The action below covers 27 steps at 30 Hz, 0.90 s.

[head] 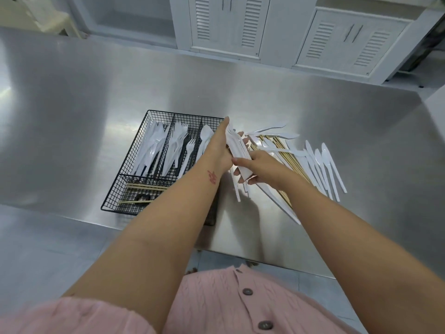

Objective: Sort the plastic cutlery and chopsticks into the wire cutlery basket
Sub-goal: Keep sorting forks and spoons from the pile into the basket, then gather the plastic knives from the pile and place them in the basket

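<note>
Head view, looking down on a steel worktop. Black wire cutlery basket at centre left, divided into three long far compartments and one crosswise near compartment. Far left compartment: white knives. Middle compartment: white forks. Right compartment: white spoons, partly hidden by the left arm. Near compartment: a few wooden chopsticks lying crosswise. Left hand closed around a bundle of white cutlery, held just right of the basket's right edge, handles hanging down below the grip. Right hand touching the same bundle from the right, fingers curled against its lower part; whether pinching a single piece or only steadying the bundle cannot be told. Unsorted pile on the worktop to the right: loose knives fanned out, loose chopsticks beneath and among them. Likely step: squaring the bundle before transfer to a compartment. Risks: loose handles below the grip sliding out and dropping onto the worktop if the left hand relaxes; mixed pieces within the bundle entering the wrong compartment, bundle contents not fully distinguishable; tips snagging the wire mesh on entry if the bundle goes in tilted.
</note>
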Available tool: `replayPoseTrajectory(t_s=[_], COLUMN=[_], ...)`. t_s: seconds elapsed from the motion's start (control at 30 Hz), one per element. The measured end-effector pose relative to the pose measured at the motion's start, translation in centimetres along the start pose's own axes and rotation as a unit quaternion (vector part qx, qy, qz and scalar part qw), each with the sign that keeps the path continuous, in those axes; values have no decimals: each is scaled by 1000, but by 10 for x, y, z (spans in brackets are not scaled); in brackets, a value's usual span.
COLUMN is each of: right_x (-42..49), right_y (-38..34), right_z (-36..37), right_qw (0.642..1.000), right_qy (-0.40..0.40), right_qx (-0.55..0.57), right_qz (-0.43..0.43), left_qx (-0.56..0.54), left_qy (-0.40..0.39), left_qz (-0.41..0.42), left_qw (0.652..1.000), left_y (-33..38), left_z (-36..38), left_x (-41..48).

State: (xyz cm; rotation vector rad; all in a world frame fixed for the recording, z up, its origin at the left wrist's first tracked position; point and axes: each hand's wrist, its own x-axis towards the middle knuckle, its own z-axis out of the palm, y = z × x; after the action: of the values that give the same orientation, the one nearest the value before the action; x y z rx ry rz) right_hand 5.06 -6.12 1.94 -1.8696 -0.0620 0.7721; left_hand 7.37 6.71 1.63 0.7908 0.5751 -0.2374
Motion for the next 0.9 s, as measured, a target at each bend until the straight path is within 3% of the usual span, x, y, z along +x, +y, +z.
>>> replayPoseTrajectory(t_s=[0.2, 0.33, 0.4, 0.5, 0.57, 0.6, 0.63, 0.73, 0.9], right_x=[17, 37, 52, 70, 80, 84, 87, 91, 86], right_y=[-27, -41, -47, -55, -57, -58, -58, -65, -70], right_z=[42, 75, 91, 113, 125, 131, 137, 147, 157], right_qw=[999, 996, 993, 988, 984, 982, 978, 952, 893], right_qy=[4, 63, 83, 94, 105, 112, 118, 132, 158], right_qx=[14, -19, -71, -119, -143, -153, -169, -273, -421], right_qz=[-43, -54, -44, -12, 10, 19, 27, 39, 23], left_qx=[0, 118, 271, 548, 702, 756, 792, 824, 817], left_qy=[26, 123, 203, 244, 211, 186, 163, 119, 105], left_qz=[19, 132, 218, 332, 328, 310, 282, 210, 210], left_qw=[999, 977, 915, 728, 595, 546, 517, 513, 526], left_y=[35, 57, 66, 77, 80, 80, 79, 76, 74], left_z=[-41, -70, -94, -139, -166, -177, -186, -200, -202], left_x=[-5, -3, -5, -5, -5, -4, -4, 1, 2])
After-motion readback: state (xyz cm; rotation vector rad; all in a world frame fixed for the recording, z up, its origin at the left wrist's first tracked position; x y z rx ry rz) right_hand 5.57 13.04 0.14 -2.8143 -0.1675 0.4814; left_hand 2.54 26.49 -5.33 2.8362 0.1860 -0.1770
